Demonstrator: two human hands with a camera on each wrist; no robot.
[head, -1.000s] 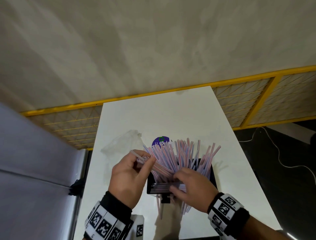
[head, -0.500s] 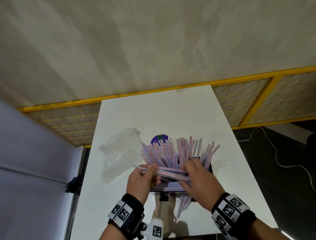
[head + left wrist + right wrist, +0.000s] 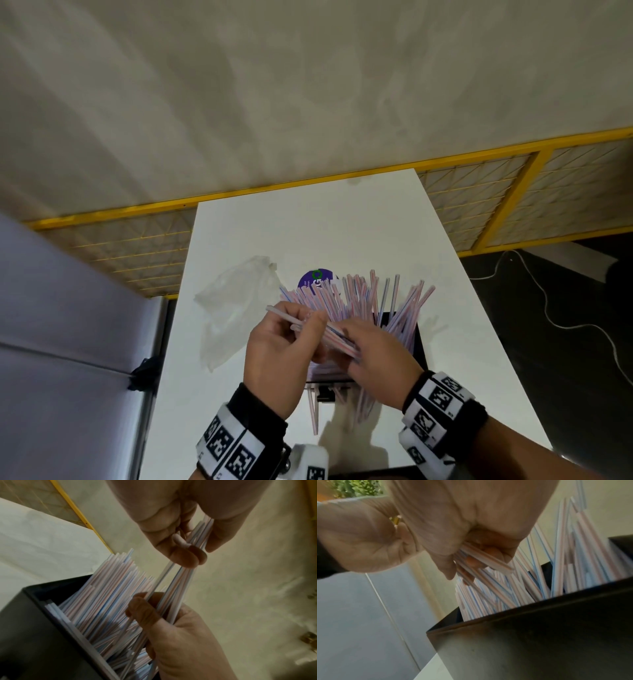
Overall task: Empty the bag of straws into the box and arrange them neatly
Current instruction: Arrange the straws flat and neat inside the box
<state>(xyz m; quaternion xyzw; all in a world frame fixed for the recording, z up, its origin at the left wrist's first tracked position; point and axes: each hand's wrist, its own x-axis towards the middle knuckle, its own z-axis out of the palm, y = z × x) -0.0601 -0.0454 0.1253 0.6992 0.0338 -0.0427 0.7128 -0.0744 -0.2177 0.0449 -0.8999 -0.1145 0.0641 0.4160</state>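
A black box [image 3: 420,342] stands on the white table [image 3: 308,233], and many pink and blue striped straws [image 3: 359,298] fan out of it. My left hand [image 3: 308,325] and right hand [image 3: 349,342] each pinch one end of a small bundle of straws [image 3: 337,337] held crosswise above the box. The left wrist view shows my left thumb [image 3: 145,612] pressing that bundle [image 3: 173,588] above the box [image 3: 34,628]. In the right wrist view my right fingers [image 3: 489,553] curl round the bundle's end over the box [image 3: 539,635]. The empty clear bag [image 3: 236,308] lies left of the box.
A few loose straws [image 3: 313,411] lie on the table in front of the box. A purple round label [image 3: 313,279] shows behind the straws. The table's left edge runs beside a grey panel [image 3: 68,342]. A cable [image 3: 565,322] trails over the dark floor at the right.
My right hand rose from the box's front and took the other end of the few straws my left hand held. Both hands now hold that bundle, its left end tilted up.
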